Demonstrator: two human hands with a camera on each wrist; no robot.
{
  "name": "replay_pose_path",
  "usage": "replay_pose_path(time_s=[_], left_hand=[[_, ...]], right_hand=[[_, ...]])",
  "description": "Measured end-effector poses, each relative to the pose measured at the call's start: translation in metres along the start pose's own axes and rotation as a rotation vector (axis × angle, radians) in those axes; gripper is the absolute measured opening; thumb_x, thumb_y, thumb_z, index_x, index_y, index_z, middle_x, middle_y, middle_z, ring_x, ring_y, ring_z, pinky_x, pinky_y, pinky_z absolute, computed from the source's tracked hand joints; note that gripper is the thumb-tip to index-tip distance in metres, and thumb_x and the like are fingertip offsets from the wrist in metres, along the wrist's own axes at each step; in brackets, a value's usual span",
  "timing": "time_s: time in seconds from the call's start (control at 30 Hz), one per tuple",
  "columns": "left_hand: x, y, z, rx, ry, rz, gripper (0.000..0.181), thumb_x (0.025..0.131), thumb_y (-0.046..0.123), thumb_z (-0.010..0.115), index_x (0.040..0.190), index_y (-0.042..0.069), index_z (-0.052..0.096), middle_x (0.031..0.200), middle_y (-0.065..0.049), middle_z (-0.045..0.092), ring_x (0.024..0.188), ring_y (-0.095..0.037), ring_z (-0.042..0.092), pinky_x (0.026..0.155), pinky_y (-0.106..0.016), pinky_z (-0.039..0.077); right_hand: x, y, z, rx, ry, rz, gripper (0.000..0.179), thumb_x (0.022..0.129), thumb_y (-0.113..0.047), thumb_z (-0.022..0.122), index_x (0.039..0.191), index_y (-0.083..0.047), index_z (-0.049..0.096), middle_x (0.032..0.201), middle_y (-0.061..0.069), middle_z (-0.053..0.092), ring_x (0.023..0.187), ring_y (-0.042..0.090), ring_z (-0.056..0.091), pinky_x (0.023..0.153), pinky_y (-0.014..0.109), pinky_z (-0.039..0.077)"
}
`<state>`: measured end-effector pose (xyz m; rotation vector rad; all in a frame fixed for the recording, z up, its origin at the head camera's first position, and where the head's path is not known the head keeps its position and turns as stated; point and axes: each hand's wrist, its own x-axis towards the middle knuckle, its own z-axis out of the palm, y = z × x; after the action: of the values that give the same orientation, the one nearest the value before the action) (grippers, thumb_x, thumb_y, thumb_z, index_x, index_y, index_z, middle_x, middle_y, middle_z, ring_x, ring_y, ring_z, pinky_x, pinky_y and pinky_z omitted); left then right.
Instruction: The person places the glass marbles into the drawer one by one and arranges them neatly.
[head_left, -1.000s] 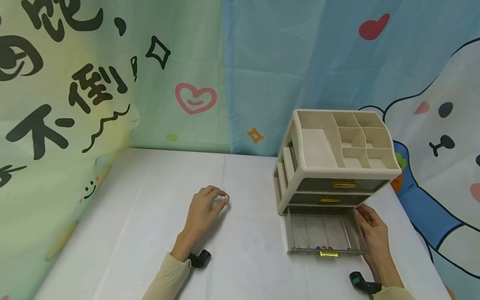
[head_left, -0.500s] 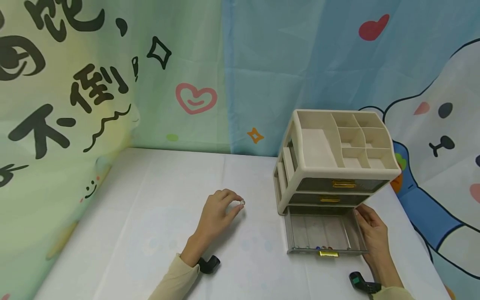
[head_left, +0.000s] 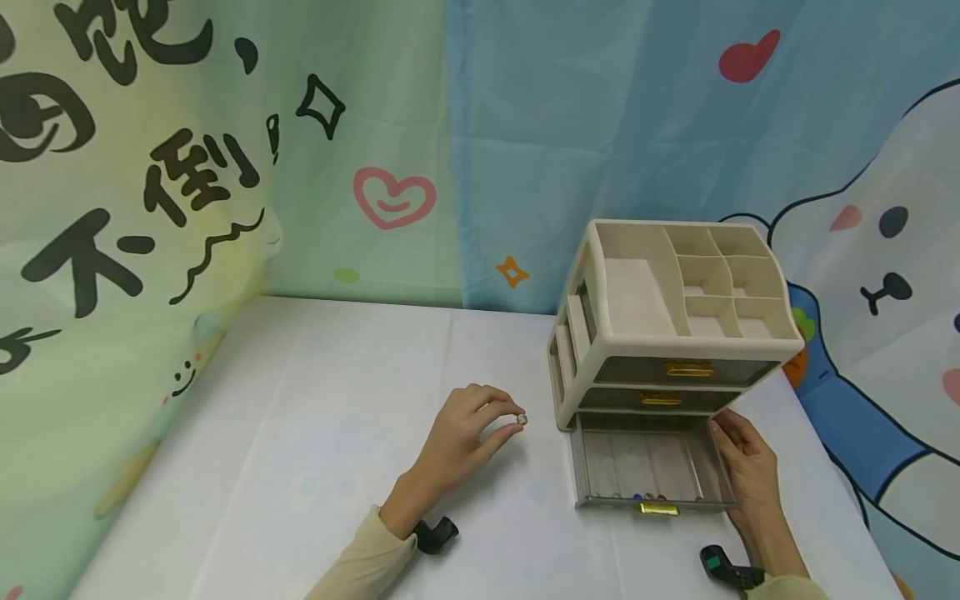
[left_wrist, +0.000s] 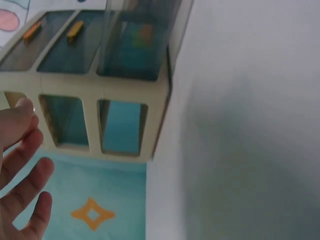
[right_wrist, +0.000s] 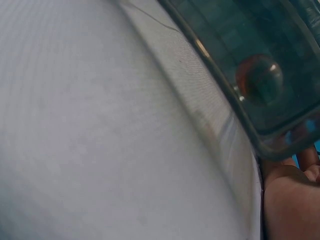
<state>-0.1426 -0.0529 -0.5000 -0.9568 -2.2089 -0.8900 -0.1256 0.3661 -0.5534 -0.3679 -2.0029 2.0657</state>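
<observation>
Landmark: the desktop drawer cabinet point(head_left: 697, 345), which stands on the white-covered table point(head_left: 337, 375); all positions below refer to it.

Left hand point(head_left: 465, 429): to the left of the cabinet, apart from it. The thumb and index finger are nearly closed together in a fingertip pinch on a small bead point(head_left: 522, 419); the other fingers are spread loosely. A fingertip pinch probably suits a piece this small, and the extended wrist keeps the bead in front of the hand, directed toward the cabinet. The shadow below suggests that the hand is raised off the table.

Bottom drawer point(head_left: 637, 462): projects from the cabinet front, so its interior is accessible from above. Several small beads point(head_left: 649, 497) lie against its front wall, near the gold handle point(head_left: 658, 508). The floor may tilt slightly forward, which would account for their gathering there.

Right hand point(head_left: 750, 462): at the drawer's right side wall, just below the cabinet's front right corner. Its fingers are partly bent and partly hidden; whether they grip the wall or merely rest against it cannot be told. This placement presumably steadies the drawer.

Top drawer point(head_left: 686, 368) and middle drawer point(head_left: 660, 400): seated flush in the cabinet.
</observation>
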Motion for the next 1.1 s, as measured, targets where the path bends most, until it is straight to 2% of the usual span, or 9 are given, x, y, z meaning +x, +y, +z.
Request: replay_pose_path(time_s=[0.27,0.73,0.87,1.1], left_hand=[[0.015,0.012,0.009,-0.003,-0.067,0.105,0.015,0.094,0.029,0.079,0.108,0.022,0.077,0.109,0.009,0.07,0.103,-0.008,0.065,0.081,-0.022,0.048],[0.041,0.03,0.025,0.047,-0.168,0.301,0.012,0.098,0.029,0.075,0.105,0.021,0.079,0.107,0.01,0.071,0.101,-0.006,0.066,0.088,-0.017,0.052],[0.046,0.035,0.03,0.054,-0.247,0.331,0.012,0.1,0.032,0.072,0.106,0.024,0.079,0.108,0.011,0.072,0.103,-0.005,0.065,0.089,-0.016,0.051],[0.054,0.043,0.04,-0.037,-0.441,0.33,0.013,0.097,0.03,0.075,0.109,0.026,0.078,0.112,0.013,0.072,0.108,-0.006,0.064,0.093,-0.02,0.049]], right_hand=[[-0.001,0.0,0.0,0.061,-0.008,0.0,0.038,0.102,-0.005,0.065,0.14,-0.007,0.064,0.119,-0.018,0.073,0.111,-0.003,0.064,0.09,0.008,0.048],[0.0,0.0,0.0,0.069,-0.005,0.009,0.039,0.102,-0.006,0.065,0.141,-0.008,0.064,0.119,-0.018,0.072,0.111,-0.003,0.064,0.091,0.008,0.048],[0.0,0.0,-0.001,0.061,-0.01,-0.003,0.039,0.102,-0.005,0.065,0.141,-0.007,0.063,0.12,-0.018,0.072,0.112,-0.003,0.064,0.09,0.008,0.049],[0.0,0.0,0.0,0.075,-0.008,0.01,0.038,0.102,-0.006,0.065,0.14,-0.008,0.064,0.119,-0.018,0.072,0.111,-0.003,0.064,0.09,0.008,0.048]])
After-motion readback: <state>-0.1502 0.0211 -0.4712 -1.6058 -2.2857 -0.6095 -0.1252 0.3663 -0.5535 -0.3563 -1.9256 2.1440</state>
